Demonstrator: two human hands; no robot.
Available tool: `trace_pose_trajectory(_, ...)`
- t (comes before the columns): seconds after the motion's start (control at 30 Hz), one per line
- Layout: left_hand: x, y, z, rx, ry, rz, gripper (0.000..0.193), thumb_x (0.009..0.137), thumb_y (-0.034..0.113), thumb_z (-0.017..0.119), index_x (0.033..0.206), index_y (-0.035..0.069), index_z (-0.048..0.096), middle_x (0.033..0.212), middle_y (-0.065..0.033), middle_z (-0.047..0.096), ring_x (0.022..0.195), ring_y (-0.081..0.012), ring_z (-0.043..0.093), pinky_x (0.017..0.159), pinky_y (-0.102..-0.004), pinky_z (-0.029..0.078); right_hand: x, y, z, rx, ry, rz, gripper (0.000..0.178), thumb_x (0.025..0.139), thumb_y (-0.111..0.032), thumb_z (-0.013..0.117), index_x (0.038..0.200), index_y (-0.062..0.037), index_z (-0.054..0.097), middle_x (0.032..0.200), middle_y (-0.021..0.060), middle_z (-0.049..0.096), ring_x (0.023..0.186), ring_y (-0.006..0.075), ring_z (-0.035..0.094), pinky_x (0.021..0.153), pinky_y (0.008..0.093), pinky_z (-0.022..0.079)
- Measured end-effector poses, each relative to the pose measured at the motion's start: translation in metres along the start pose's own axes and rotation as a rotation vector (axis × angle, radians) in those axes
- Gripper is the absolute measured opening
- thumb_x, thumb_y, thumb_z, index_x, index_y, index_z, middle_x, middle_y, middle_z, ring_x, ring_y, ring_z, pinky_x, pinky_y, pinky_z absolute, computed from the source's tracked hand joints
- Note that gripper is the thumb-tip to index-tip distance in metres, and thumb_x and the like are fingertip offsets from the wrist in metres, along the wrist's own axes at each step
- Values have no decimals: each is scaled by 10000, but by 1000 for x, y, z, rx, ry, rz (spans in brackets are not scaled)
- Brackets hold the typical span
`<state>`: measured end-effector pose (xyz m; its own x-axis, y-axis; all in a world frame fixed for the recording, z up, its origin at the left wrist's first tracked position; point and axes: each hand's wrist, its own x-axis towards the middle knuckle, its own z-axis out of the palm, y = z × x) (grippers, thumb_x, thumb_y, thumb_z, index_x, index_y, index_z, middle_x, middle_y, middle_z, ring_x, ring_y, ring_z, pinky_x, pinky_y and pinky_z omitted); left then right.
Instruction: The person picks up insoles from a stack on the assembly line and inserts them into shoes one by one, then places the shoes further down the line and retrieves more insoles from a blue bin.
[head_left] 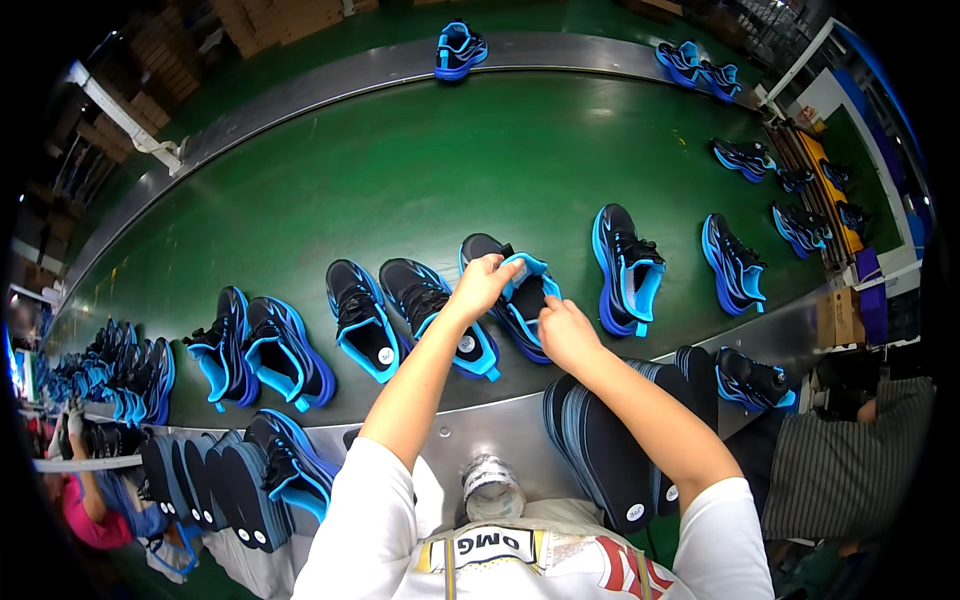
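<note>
A black sneaker with a bright blue lining and sole sits on the green conveyor belt in front of me, toe pointing away. My left hand pinches its collar near the tongue. With bent fingers, my right hand grips the collar's near right side. The shoe's inside is dark, and its heel is partly behind my right hand. Just left stands a matching sneaker, partly behind my left forearm, with another sneaker beside it. To the right lies a laced sneaker.
Stacked black insoles lie on the metal edge by my right forearm; more insoles are at left. A clear plastic cup stands close to my body. More sneakers line the belt. Other people are at both sides.
</note>
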<state>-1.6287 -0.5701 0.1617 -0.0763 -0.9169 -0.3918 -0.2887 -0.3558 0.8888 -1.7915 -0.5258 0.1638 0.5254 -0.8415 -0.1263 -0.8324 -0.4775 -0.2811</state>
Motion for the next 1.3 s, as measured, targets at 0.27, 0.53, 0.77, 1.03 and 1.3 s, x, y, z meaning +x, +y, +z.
trace_pose_trajectory(0.27, -2, -15, 2, -53, 72, 99, 459, 789, 356, 560, 966, -66, 523, 774, -58, 539, 746, -107, 464, 654, -246, 396, 0, -20, -28, -96, -57, 30, 228, 731, -197, 546, 830, 6, 581, 920, 189, 540, 861, 318, 541, 747, 388, 452)
trace_pose_trajectory(0.53, -14, 2, -3, 14, 0, 62, 606, 787, 395, 545, 1086, -122, 439, 892, -153, 572, 847, -174, 530, 738, -279, 421, 27, 8, -36, -20, -559, -34, 195, 704, -169, 526, 831, -64, 630, 894, 163, 573, 874, 288, 557, 756, 383, 448)
trace_pose_trajectory(0.77, -13, 1, -2, 31, -54, 80, 572, 813, 373, 513, 1079, -128, 437, 871, -155, 567, 831, -165, 525, 730, -273, 417, 34, 11, 18, -115, -264, -227, 174, 734, -110, 459, 758, -23, 607, 872, 161, 522, 868, 288, 517, 757, 371, 443)
trace_pose_trajectory(1.03, -11, -6, 0, 33, -11, 135, 526, 821, 364, 500, 1034, -116, 467, 880, -161, 566, 840, -169, 520, 742, -279, 409, 50, 9, 22, -362, -543, -190, 256, 764, -125, 436, 901, -9, 619, 1070, 143, 511, 964, 267, 495, 836, 336, 405)
trace_pose_trajectory(1.3, 3, -25, 3, -64, 163, 76, 520, 808, 336, 540, 1096, -59, 363, 848, -120, 578, 791, -179, 531, 682, -308, 423, 62, 5, 28, -489, -713, -289, 279, 788, -135, 403, 958, -41, 603, 1031, 102, 563, 1017, 223, 478, 907, 319, 337)
